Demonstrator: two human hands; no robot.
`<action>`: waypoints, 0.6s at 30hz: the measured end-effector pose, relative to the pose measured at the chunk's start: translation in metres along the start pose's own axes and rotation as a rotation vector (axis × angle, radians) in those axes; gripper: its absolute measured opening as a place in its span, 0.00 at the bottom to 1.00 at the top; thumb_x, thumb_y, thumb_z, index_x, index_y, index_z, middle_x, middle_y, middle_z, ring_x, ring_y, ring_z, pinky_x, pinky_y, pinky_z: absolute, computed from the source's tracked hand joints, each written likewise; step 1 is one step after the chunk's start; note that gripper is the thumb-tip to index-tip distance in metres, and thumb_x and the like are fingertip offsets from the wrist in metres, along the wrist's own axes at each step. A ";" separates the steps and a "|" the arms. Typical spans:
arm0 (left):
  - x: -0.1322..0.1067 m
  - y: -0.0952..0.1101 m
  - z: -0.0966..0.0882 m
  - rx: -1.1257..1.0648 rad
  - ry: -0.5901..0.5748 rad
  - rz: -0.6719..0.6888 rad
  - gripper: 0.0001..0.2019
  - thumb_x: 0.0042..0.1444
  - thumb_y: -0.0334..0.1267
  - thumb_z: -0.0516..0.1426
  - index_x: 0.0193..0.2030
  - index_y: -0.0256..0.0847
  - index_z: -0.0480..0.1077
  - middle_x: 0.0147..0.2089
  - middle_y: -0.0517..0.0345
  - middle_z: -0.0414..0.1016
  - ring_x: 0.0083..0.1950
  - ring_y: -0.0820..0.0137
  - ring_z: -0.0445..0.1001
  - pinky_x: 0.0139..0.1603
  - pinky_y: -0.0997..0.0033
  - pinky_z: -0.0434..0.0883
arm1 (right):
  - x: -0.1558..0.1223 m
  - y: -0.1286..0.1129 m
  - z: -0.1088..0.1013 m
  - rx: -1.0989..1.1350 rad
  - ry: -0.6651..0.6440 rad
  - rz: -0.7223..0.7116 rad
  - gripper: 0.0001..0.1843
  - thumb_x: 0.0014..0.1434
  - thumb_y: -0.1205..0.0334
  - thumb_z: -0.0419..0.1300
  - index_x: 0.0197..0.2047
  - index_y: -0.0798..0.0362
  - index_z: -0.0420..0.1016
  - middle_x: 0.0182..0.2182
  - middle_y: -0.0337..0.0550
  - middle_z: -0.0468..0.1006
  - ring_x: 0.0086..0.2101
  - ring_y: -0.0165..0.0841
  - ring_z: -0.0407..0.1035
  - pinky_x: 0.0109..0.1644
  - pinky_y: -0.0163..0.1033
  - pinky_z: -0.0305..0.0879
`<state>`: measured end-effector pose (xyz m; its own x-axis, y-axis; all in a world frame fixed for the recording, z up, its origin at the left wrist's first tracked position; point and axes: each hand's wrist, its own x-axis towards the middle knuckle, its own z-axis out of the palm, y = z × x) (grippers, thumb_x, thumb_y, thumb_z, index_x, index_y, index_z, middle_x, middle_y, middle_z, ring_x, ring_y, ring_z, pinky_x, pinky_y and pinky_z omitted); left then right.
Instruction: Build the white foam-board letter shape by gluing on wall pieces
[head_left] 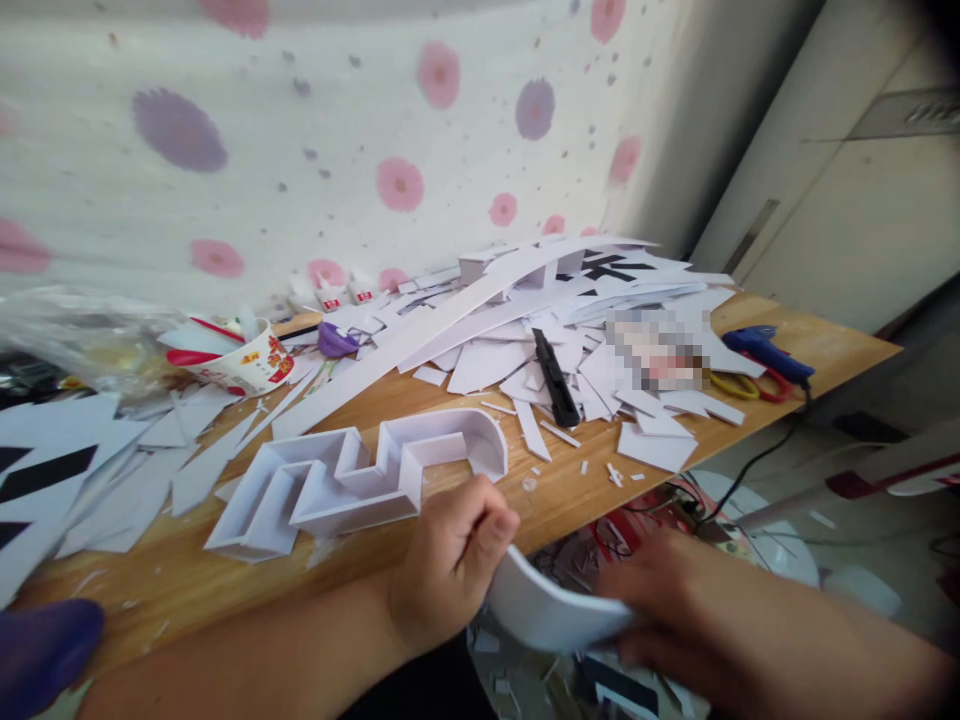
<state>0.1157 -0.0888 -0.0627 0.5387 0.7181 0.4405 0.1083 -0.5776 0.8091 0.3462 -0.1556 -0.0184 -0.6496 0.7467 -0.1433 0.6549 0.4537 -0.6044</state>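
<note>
flower-print curtain (300, 130) behind worktop (817, 330) | printed paper tub (259, 362) on worktop's left side | clear plastic bag (105, 340) beside tub | pale cabinet (862, 210), right

The bent white strip (555, 612) looks smooth and matt, like thick card or foam sheet; the white zigzag form (356, 515) shares that flat finish; the surface (825, 340) is grained wood, smooth with a faint sheen; the bag (97, 335) is clear, crinkled, shiny plastic; the printed tub (255, 368) resembles coated paper; the cutter (555, 380) looks like hard black plastic.
</note>
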 end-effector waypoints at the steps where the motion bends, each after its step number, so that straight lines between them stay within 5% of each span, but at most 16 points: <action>1: 0.001 -0.002 0.002 0.002 0.103 0.000 0.11 0.66 0.39 0.48 0.31 0.41 0.61 0.26 0.62 0.63 0.29 0.74 0.64 0.32 0.74 0.63 | -0.005 0.006 -0.004 -0.004 0.067 0.034 0.06 0.61 0.68 0.55 0.35 0.49 0.71 0.30 0.36 0.78 0.29 0.27 0.72 0.33 0.28 0.65; 3: 0.004 0.000 0.003 0.000 0.282 0.063 0.03 0.64 0.34 0.50 0.38 0.42 0.63 0.34 0.58 0.65 0.37 0.71 0.67 0.41 0.69 0.66 | -0.011 0.015 -0.008 -0.033 0.189 0.065 0.07 0.63 0.67 0.54 0.38 0.48 0.72 0.34 0.38 0.79 0.32 0.29 0.73 0.37 0.31 0.67; 5: 0.011 0.006 -0.003 0.022 0.369 0.168 0.05 0.61 0.29 0.52 0.42 0.43 0.63 0.38 0.57 0.65 0.41 0.69 0.68 0.44 0.66 0.68 | -0.010 0.020 -0.006 -0.086 0.258 0.091 0.10 0.62 0.65 0.55 0.47 0.46 0.71 0.34 0.38 0.80 0.31 0.30 0.74 0.34 0.31 0.68; 7: 0.022 0.016 -0.017 0.170 0.312 0.259 0.09 0.59 0.26 0.53 0.44 0.42 0.64 0.39 0.57 0.67 0.41 0.69 0.69 0.44 0.65 0.68 | -0.004 0.018 0.000 -0.147 0.279 0.095 0.23 0.59 0.67 0.56 0.58 0.43 0.65 0.35 0.37 0.81 0.30 0.31 0.75 0.32 0.32 0.68; 10: 0.042 0.025 -0.045 0.634 0.057 0.293 0.08 0.57 0.27 0.55 0.43 0.40 0.68 0.39 0.56 0.73 0.43 0.66 0.71 0.46 0.62 0.68 | 0.012 0.009 0.011 -0.252 0.347 0.048 0.38 0.55 0.72 0.54 0.68 0.47 0.51 0.39 0.43 0.82 0.33 0.35 0.77 0.36 0.35 0.71; 14: 0.055 0.010 -0.067 0.858 -0.094 0.153 0.10 0.60 0.28 0.52 0.45 0.39 0.72 0.43 0.54 0.78 0.46 0.64 0.73 0.47 0.60 0.69 | 0.033 0.008 0.021 -0.297 0.368 -0.029 0.35 0.56 0.74 0.50 0.67 0.56 0.55 0.32 0.44 0.82 0.26 0.33 0.75 0.29 0.33 0.69; 18: 0.049 -0.012 -0.063 0.888 -0.134 0.154 0.12 0.58 0.26 0.53 0.44 0.39 0.74 0.43 0.54 0.80 0.46 0.62 0.76 0.47 0.58 0.71 | 0.044 0.017 0.026 -0.346 0.403 -0.082 0.35 0.54 0.76 0.49 0.66 0.56 0.57 0.33 0.44 0.81 0.28 0.33 0.75 0.32 0.35 0.71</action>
<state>0.0877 -0.0222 -0.0265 0.6873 0.5889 0.4251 0.6006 -0.7900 0.1233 0.3184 -0.1280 -0.0552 -0.5487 0.7986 0.2473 0.7413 0.6015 -0.2977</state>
